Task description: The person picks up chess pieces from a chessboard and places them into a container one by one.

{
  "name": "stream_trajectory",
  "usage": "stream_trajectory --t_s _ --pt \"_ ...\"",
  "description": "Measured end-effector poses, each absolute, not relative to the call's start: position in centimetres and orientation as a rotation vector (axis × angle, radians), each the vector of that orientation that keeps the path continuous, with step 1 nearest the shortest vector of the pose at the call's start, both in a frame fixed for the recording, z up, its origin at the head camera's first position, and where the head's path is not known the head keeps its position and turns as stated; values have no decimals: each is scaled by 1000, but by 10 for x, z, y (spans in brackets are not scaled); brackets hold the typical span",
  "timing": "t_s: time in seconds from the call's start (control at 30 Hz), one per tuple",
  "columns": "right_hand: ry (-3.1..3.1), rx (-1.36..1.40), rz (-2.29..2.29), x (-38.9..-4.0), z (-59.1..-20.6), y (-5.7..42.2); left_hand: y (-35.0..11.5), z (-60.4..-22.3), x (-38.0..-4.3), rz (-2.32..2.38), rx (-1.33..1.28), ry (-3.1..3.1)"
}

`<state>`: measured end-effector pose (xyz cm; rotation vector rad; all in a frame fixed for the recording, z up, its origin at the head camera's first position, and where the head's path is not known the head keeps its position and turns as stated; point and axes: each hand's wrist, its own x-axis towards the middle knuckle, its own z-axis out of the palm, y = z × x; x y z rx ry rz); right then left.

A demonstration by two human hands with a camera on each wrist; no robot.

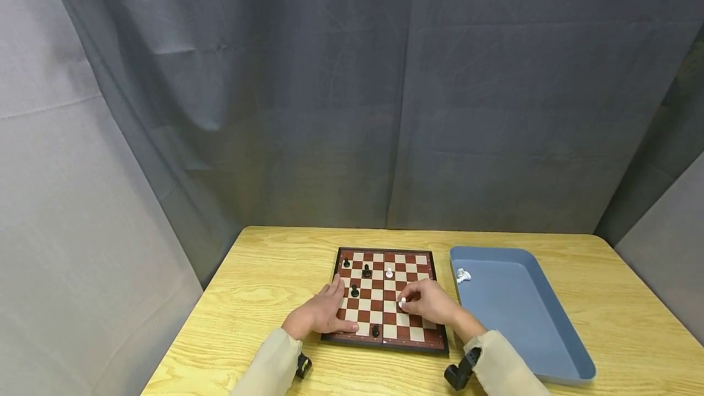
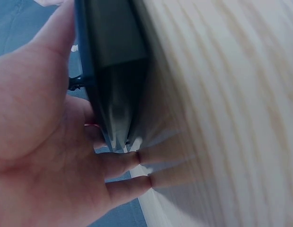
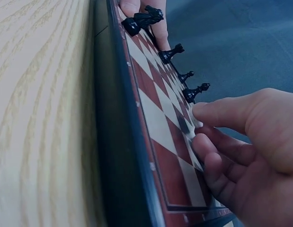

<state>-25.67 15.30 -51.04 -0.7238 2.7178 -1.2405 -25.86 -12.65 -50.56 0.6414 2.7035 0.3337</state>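
A red and cream chessboard [image 1: 412,333] with a dark frame lies on the table. My left hand [image 1: 320,313] rests at its left edge, thumb over the near left squares and fingers stretched along the side. With thumb and fingertips, my right hand [image 1: 431,303] pinches a small white chess piece [image 1: 402,302] at the squares of the right half; the fingers hide most of it. Farther back stands a white pawn [image 1: 389,273]. Several black pieces occupy the left half, among them a black knight [image 3: 142,21] by the near edge and a taller black piece [image 1: 366,271] toward the back.
Right of the board is a blue-grey tray [image 1: 550,310], with white chess pieces [image 1: 463,275] at its left wall. The light wooden table [image 1: 275,261] ends at a grey curtain [image 1: 330,109] behind and at the sides.
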Motion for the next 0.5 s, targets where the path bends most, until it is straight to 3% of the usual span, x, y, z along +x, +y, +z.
stream_trajectory --t_s 0.5 --pt "2683 -711 -1311 -258 -497 164 -126 -507 -258 339 628 2705"
